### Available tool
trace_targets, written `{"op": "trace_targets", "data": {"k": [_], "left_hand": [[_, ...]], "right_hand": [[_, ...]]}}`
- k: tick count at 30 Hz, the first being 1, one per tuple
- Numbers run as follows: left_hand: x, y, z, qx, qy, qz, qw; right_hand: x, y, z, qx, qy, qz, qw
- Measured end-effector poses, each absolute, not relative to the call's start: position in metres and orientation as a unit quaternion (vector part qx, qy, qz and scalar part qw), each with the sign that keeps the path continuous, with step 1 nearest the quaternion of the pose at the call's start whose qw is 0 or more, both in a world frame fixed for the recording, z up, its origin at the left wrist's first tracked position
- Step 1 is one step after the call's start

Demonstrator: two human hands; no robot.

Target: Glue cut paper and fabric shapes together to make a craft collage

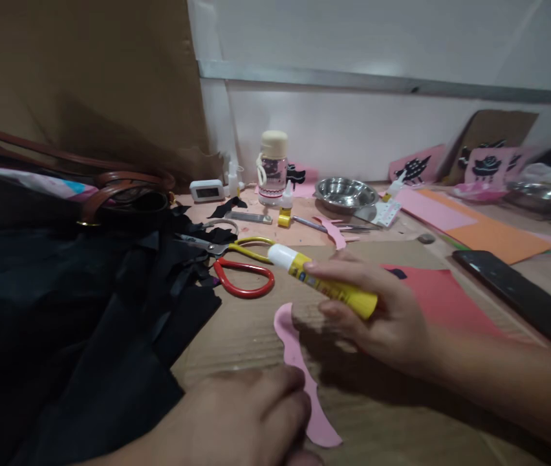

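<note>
My right hand point(377, 304) is closed around a yellow glue stick point(328, 285), whose white end points left and up. Below it, on the brown cardboard, a wavy-edged pink paper strip point(297, 349) runs lengthwise towards me. My left hand point(251, 421) is at the bottom, fingers curled over the strip's left edge and gripping it; the thumb is mostly hidden. Just beyond the strip, scissors point(244, 278) with one red and one yellow handle loop lie with their blades towards black scraps. Red paper point(450, 298) lies partly behind my right hand.
Black sheets point(86, 323) and a bag with brown straps point(110, 188) fill the left. At the back stand a bottle point(273, 168), a small glue bottle point(285, 207) and a metal bowl point(346, 195). A phone point(522, 294) and orange paper point(493, 226) lie right.
</note>
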State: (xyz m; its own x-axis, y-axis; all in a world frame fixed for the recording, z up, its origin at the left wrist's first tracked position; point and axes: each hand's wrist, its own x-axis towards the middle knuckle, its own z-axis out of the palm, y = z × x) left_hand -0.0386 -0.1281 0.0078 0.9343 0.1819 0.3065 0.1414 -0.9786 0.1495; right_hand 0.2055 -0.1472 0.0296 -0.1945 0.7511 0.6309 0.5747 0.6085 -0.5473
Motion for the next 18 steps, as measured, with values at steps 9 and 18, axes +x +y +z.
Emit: {"op": "trace_targets", "data": {"k": [9,18], "left_hand": [[-0.042,-0.119,-0.022,0.827,0.231,0.299,0.417],[-0.031,-0.122,0.007,0.859,0.2,0.309,0.357]], "right_hand": [[0.183,-0.174,0.022,-0.273,-0.892,-0.194,0.305],[0.193,-0.175,0.036,-0.331,-0.888,-0.073,0.312]]}}
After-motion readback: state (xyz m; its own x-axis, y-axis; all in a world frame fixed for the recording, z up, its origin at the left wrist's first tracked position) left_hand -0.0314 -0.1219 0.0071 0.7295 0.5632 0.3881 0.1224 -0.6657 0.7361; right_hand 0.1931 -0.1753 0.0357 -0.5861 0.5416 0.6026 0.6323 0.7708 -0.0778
